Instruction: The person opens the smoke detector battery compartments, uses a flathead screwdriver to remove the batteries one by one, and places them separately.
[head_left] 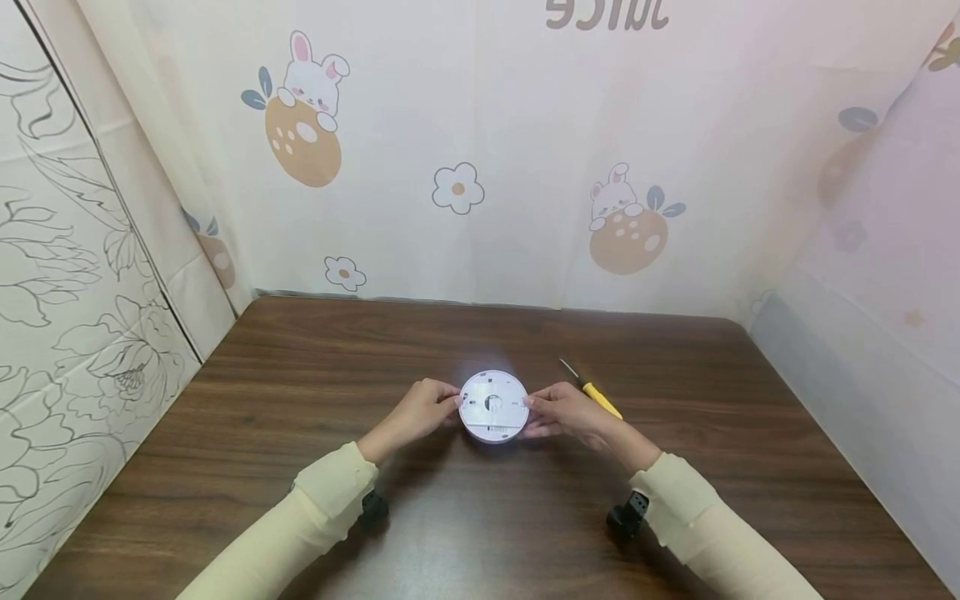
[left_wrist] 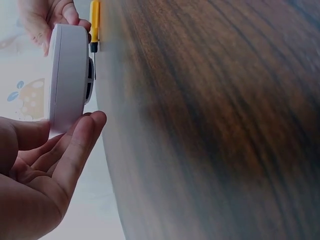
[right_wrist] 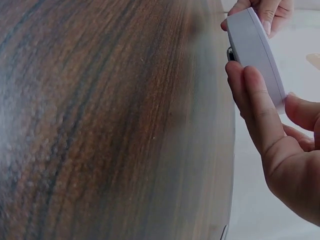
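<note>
Between both hands is a round white smoke detector [head_left: 493,407], its flat back with small slots and a central hole facing up. My left hand [head_left: 422,410] grips its left edge, thumb on the upper rim and fingers beneath. On the opposite edge, my right hand [head_left: 573,412] pinches it the same way. From the side, the left wrist view shows the detector's smooth white wall [left_wrist: 70,75] and a dark slotted dome [left_wrist: 90,80] on its underside. Both wrist views show it held above the tabletop.
A screwdriver [head_left: 600,398] with a yellow handle lies on the brown wooden table [head_left: 315,358], just beyond my right hand. A patterned curtain [head_left: 525,233] hangs behind the table, with more printed cloth [head_left: 67,317] at the left side.
</note>
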